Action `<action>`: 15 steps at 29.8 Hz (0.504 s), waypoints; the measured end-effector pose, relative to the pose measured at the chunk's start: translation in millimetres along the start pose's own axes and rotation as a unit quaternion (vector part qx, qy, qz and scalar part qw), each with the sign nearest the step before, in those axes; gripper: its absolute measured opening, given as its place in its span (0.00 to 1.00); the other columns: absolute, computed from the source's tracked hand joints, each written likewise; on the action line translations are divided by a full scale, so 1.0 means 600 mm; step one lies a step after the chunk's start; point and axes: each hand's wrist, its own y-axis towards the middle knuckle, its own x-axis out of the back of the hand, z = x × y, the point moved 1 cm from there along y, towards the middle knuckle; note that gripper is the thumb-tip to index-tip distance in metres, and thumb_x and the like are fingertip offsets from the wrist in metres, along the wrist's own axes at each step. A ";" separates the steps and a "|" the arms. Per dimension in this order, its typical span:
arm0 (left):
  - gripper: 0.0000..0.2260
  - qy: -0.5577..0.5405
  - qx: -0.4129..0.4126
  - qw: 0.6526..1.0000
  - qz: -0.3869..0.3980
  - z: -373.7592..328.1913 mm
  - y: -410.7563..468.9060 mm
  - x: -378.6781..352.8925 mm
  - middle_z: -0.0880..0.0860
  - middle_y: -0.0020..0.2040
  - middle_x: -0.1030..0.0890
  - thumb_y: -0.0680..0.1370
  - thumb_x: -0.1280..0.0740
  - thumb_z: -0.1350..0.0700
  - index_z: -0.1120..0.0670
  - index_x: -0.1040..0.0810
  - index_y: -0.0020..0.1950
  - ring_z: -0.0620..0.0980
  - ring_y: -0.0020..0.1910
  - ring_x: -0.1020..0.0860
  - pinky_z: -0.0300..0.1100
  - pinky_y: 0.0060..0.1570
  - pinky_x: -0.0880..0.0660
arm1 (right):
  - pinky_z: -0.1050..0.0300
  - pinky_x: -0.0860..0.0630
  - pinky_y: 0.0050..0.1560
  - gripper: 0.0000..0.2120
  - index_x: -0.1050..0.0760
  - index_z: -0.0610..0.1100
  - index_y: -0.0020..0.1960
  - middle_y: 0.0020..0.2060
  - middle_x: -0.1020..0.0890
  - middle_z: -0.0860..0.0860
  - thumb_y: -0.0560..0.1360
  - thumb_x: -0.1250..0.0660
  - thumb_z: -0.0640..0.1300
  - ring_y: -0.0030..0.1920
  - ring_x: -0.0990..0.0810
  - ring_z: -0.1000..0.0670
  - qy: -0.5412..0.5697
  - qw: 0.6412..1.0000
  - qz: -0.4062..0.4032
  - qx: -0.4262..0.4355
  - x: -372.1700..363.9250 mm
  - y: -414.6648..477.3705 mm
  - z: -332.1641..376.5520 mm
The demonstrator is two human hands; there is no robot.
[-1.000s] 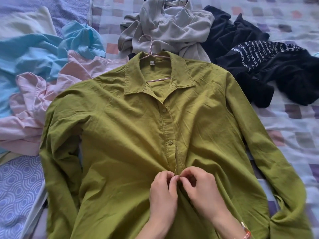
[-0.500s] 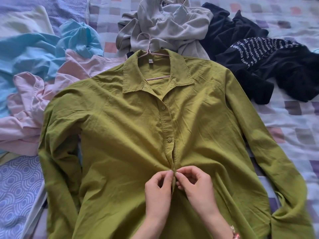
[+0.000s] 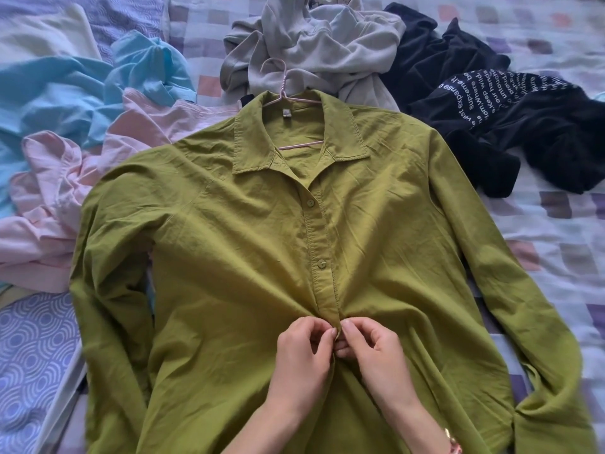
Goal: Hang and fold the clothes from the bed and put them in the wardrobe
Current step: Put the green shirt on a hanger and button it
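**A:** Where is the olive-green cotton button-front shirt (image 3: pixel 229 257)?

**B:** It lies front up on the bed with the checked sheet (image 3: pixel 540 257), sleeves spread. A pink wire hanger (image 3: pixel 296 146) is inside the collar, and its hook rests on the crumpled grey sweatshirt (image 3: pixel 327 44) behind.

**A:** And the hands?

**B:** Both are at the placket, just below the lower of the two green buttons (image 3: pixel 321 264) that show. The left hand (image 3: pixel 301 358) has a narrow grip, thumb and forefinger pinching one edge of the placket. The right hand (image 3: pixel 376 355) pinches the other edge, its fingertips almost touching the left's. The button they're working on is hidden under them, so I can't tell whether it's through its hole.

**A:** What could go wrong?

**B:** The cloth is bunched into creases around the pinch. If the edges meet unevenly, I'd judge the button could go into the wrong hole and the front would hang skewed. A half-seated button could also slip out once the shirt is lifted.

**A:** Anything else?

**B:** The hook sits among the grey folds, so a careless lift might snag the sweatshirt and drag it along. The sleeve on the person's left lies against the rumpled pale pink shirt (image 3: pixel 65 198), which could be pulled along too.
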 end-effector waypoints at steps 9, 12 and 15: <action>0.11 0.062 -0.118 0.990 -0.042 0.013 -0.002 -0.013 0.48 0.38 0.24 0.75 0.41 0.52 0.56 0.23 0.41 0.41 0.38 0.28 0.32 0.39 0.31 | 0.48 0.21 0.43 0.09 0.24 0.45 0.34 0.29 0.19 0.49 0.72 0.29 0.40 0.34 0.19 0.48 -0.030 0.979 -0.199 -0.038 -0.043 0.005 -0.004; 0.10 0.084 -0.138 0.986 -0.047 0.011 0.001 -0.014 0.49 0.38 0.24 0.76 0.41 0.53 0.56 0.24 0.41 0.41 0.38 0.29 0.32 0.39 0.31 | 0.41 0.21 0.46 0.08 0.24 0.44 0.34 0.32 0.18 0.45 0.72 0.30 0.38 0.37 0.18 0.44 0.045 0.968 -0.234 -0.080 -0.054 0.009 -0.012; 0.10 0.093 -0.149 0.983 -0.056 0.007 0.004 -0.016 0.50 0.37 0.24 0.76 0.41 0.55 0.57 0.24 0.40 0.42 0.37 0.30 0.35 0.38 0.30 | 0.41 0.21 0.48 0.09 0.24 0.43 0.35 0.34 0.18 0.43 0.72 0.30 0.37 0.38 0.18 0.43 0.074 0.958 -0.258 -0.100 -0.063 0.013 -0.012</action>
